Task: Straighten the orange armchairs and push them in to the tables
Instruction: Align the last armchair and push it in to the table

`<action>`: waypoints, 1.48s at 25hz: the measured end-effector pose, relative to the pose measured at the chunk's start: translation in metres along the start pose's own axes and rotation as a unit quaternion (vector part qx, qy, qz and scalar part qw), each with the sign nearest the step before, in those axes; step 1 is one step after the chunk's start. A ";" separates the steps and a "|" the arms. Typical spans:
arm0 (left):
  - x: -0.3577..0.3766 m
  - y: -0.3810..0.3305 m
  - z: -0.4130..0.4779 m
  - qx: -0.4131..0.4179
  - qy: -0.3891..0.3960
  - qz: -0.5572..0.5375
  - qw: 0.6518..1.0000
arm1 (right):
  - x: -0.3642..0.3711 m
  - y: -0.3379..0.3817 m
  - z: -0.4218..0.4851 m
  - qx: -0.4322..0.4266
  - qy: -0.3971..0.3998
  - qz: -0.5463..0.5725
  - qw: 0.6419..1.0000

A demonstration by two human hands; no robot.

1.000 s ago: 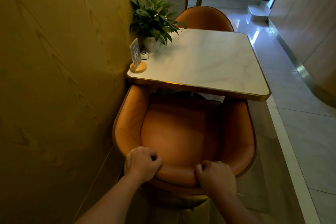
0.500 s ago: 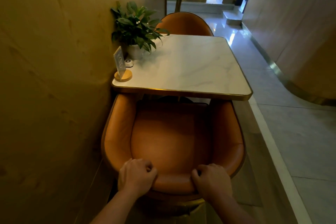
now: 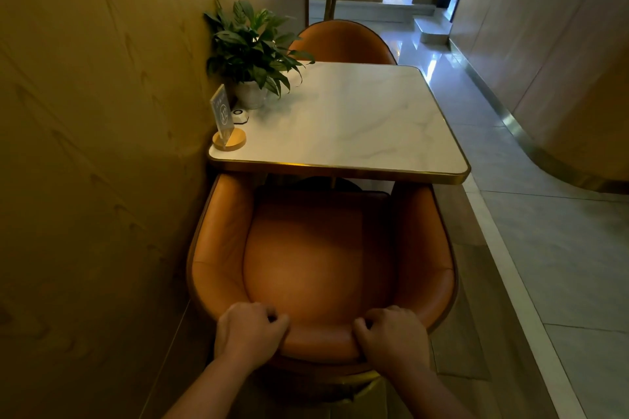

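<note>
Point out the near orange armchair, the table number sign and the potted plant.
near orange armchair [image 3: 316, 258]: head view, middle of the seat cushion.
table number sign [image 3: 223, 116]: head view, its clear upright panel.
potted plant [image 3: 252, 48]: head view, its leaves.

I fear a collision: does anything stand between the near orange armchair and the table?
Nothing visible does. The left hand and right hand grip the armchair back; its arms reach the table edge. The space underneath is too dark to judge.
</note>
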State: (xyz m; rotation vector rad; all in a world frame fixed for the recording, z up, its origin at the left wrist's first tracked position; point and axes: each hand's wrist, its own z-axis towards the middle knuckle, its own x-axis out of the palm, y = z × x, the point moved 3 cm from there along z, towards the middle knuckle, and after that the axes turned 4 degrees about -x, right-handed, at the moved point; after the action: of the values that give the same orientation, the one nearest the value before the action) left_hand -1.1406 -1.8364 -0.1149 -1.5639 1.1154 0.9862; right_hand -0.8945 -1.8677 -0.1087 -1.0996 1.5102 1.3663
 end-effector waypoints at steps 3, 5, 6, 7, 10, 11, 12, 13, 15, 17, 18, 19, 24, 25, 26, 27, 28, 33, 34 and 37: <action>0.003 0.001 0.003 0.003 -0.014 -0.012 1.000 | 0.002 0.000 0.001 0.004 -0.005 -0.006 1.000; 0.003 0.000 0.003 0.017 0.004 0.000 1.000 | 0.002 0.000 -0.001 0.004 -0.010 -0.009 1.000; 0.003 -0.001 0.004 0.024 0.015 0.010 1.000 | 0.001 0.001 -0.002 0.000 -0.011 -0.010 1.000; 0.002 -0.002 0.004 0.029 0.021 0.019 0.999 | -0.001 0.002 -0.002 -0.005 -0.009 -0.013 1.000; -0.001 -0.006 0.003 0.035 0.026 0.029 0.999 | -0.005 0.003 -0.002 -0.021 0.001 -0.029 0.999; -0.002 -0.006 0.003 0.036 0.029 0.028 0.999 | -0.005 0.003 -0.002 -0.023 0.002 -0.032 0.999; -0.002 -0.007 0.002 0.037 0.030 0.029 0.998 | -0.005 0.003 -0.002 -0.024 -0.002 -0.032 0.999; -0.002 -0.007 0.002 0.037 0.031 0.030 0.998 | -0.004 0.003 -0.002 -0.025 -0.008 -0.030 0.999; -0.002 -0.007 0.001 0.039 0.026 0.028 0.998 | -0.002 0.001 -0.001 -0.026 -0.015 -0.028 0.999; -0.005 -0.007 0.002 0.043 0.027 0.029 0.998 | -0.001 0.000 0.000 -0.019 -0.010 -0.028 0.999; -0.005 -0.007 0.001 0.046 0.033 0.033 0.998 | -0.002 0.000 0.001 -0.019 -0.006 -0.034 0.999; -0.004 -0.007 0.001 0.050 0.041 0.036 0.997 | -0.003 0.001 0.001 -0.019 0.000 -0.040 0.999; 0.000 -0.005 0.002 0.059 0.076 0.064 0.993 | 0.002 -0.001 0.003 -0.009 0.054 -0.046 0.997; -0.001 -0.006 0.001 0.062 0.090 0.073 0.991 | 0.003 -0.001 0.003 -0.017 0.072 -0.060 0.995; -0.005 -0.008 -0.002 0.071 0.104 0.091 0.988 | 0.002 0.000 0.003 -0.025 0.100 -0.076 0.992; -0.008 -0.010 -0.004 0.075 0.121 0.101 0.985 | 0.000 0.002 0.003 -0.031 0.135 -0.088 0.986; -0.010 -0.011 -0.005 0.081 0.136 0.109 0.981 | -0.003 0.003 0.005 -0.024 0.170 -0.083 0.982; -0.037 -0.025 -0.008 0.067 0.140 0.049 0.987 | -0.033 0.009 0.004 0.066 0.168 0.073 0.981; -0.043 -0.031 -0.012 0.075 0.127 0.044 0.988 | -0.043 0.010 0.001 0.072 0.156 0.088 0.981; -0.060 -0.048 -0.024 0.097 0.087 0.016 0.991 | -0.073 0.010 -0.007 0.059 0.117 0.112 0.985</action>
State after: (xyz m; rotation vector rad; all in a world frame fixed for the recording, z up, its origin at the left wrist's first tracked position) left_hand -1.1076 -1.8403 -0.0412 -1.4973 1.3198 0.7483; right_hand -0.8818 -1.8680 -0.0356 -1.0700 1.9105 1.3094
